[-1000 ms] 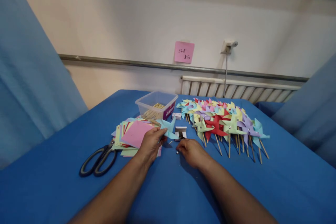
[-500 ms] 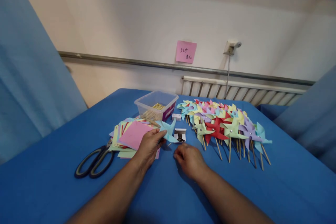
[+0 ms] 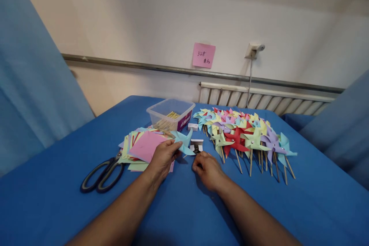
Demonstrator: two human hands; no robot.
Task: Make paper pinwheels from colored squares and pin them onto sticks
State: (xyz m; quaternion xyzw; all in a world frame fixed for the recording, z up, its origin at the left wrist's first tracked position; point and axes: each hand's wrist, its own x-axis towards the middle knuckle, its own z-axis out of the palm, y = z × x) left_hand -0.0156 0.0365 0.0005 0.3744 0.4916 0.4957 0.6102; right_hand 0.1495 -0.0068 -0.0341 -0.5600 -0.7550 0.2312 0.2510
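In the head view, the right hand (image 3: pixel 210 171) sits slightly higher in the frame than half a second ago, its fingertips back at the near edge of the open box (image 3: pixel 197 142). The silver pin seen under those fingers one second ago is out of sight. Thumb and fingers are drawn together; whether anything is between them cannot be told. The left hand (image 3: pixel 163 158), much as before, pinches the blue pinwheel (image 3: pixel 183 140) just left of the open box, near the centre of the frame.

The open box has its flap up and dark metal bits (image 3: pixel 196 150) inside. Behind it, the tub (image 3: pixel 185 118) holds thin sticks (image 3: pixel 165 124); a closed box (image 3: pixel 193 127) is just beside the tub.

The papers (image 3: pixel 147 145) lie stacked left of centre, partly behind the left hand, with the scissors (image 3: pixel 101 176) at their lower left. Many pinwheels (image 3: pixel 236 140) spread right of centre, stick ends toward the lower right. The surface (image 3: pixel 178 207) runs on between the forearms at lower centre, and its far edge lies behind the tub.
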